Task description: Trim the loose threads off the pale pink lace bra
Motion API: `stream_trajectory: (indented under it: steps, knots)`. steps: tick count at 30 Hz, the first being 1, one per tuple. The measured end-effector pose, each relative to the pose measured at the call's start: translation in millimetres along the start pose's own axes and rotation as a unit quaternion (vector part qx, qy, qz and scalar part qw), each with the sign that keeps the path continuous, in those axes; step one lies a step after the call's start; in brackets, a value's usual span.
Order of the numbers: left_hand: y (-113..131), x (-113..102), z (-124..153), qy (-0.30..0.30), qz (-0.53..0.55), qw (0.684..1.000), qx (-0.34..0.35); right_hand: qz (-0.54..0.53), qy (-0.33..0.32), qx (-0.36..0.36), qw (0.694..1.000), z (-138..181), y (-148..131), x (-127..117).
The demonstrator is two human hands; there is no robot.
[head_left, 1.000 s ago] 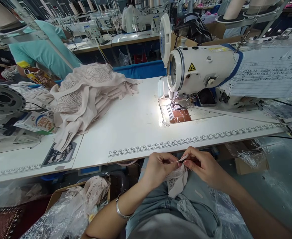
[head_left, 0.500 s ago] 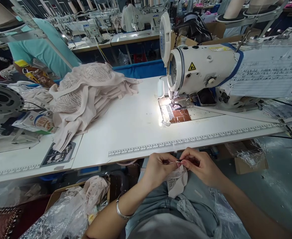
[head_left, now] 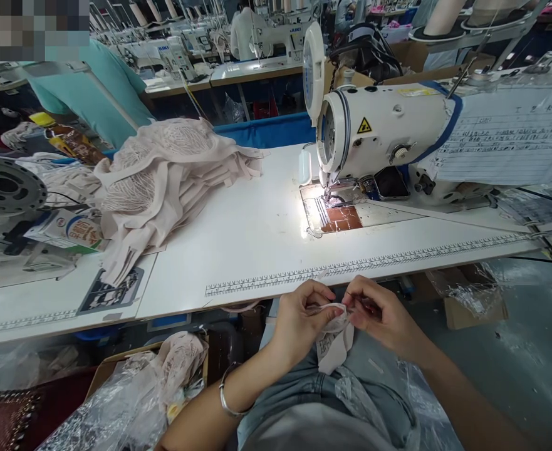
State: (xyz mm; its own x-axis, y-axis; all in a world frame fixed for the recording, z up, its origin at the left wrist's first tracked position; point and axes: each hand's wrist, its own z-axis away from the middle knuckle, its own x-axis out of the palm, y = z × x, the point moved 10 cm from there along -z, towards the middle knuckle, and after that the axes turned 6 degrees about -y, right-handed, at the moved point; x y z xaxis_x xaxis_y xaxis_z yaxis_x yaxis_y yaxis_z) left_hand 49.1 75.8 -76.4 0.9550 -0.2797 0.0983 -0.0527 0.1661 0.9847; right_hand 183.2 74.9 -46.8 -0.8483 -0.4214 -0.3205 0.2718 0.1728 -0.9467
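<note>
My left hand (head_left: 301,319) pinches a small pale pink fabric piece (head_left: 336,357) between thumb and fingers, over my lap just below the table's front edge. A printed white label shows on the piece, its text too small to read. Close beside it, my right hand (head_left: 381,316) is closed in a pinch at the piece's upper right edge; what lies between its fingertips is largely hidden. Beyond my hands stands a white sewing machine (head_left: 383,128), its lamp lighting the needle plate. On the table's left lies a pile of pale pink lace bras (head_left: 163,169).
A printed ruler (head_left: 304,274) runs along the table's front edge. At lower left sits a cardboard box with plastic wrap (head_left: 116,388) and lace pieces. A drink carton (head_left: 66,230) and a bottle (head_left: 69,138) stand left, near a person in a teal shirt (head_left: 101,88).
My right hand has shifted slightly right and up, its fingers curling more. The fabric piece between my hands has turned a little. The person in teal has moved slightly.
</note>
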Motion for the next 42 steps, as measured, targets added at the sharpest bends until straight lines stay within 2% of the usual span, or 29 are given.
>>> stream_trajectory:
  steps: [5,9,13,16,19,21,24,26,28,34,38,42]
  knots:
    - [-1.7,4.0,-1.6,-0.02,0.003,1.0,-0.008,0.023,0.069,-0.016,0.997,-2.8,-5.3,-7.7]
    - [-3.6,5.3,-3.2,-0.047,-0.007,0.999,-0.018,0.013,0.094,-0.028,0.995,-1.5,-8.3,-13.0]
    - [7.6,-0.7,-3.3,-0.046,-0.113,0.992,0.028,0.003,0.105,0.003,0.994,2.1,-1.4,-15.7]
    - [15.0,-4.2,-2.9,-0.037,-0.206,0.975,0.07,-0.049,0.082,0.029,0.995,3.2,7.7,-9.9]
    - [15.7,-6.3,-2.8,-0.048,-0.249,0.962,0.101,-0.091,0.076,0.031,0.992,6.7,14.0,-10.3]
    - [15.6,-8.5,-1.1,-0.074,-0.269,0.952,0.126,-0.104,0.117,0.016,0.987,13.9,15.6,-23.8]
    - [9.6,-8.3,7.1,-0.17,-0.303,0.926,0.144,-0.142,0.209,-0.017,0.967,32.8,14.9,-53.4]
    - [5.6,-13.7,15.0,-0.209,-0.32,0.912,0.147,-0.161,0.227,-0.031,0.96,42.8,11.9,-63.5]
    - [5.4,-25.8,20.6,-0.192,-0.315,0.918,0.147,-0.168,0.216,-0.041,0.961,48.1,7.8,-64.8]
    - [1.4,-70.7,29.8,-0.003,-0.253,0.963,0.095,-0.146,0.239,-0.038,0.959,54.9,15.8,-65.2]
    - [1.4,-74.7,32.0,0.007,-0.178,0.981,0.083,-0.135,0.275,-0.012,0.952,57.2,33.5,-70.6]
    - [13.1,-78.1,34.8,0.045,-0.105,0.986,0.12,-0.14,0.248,-0.005,0.959,52.9,41.2,-67.0]
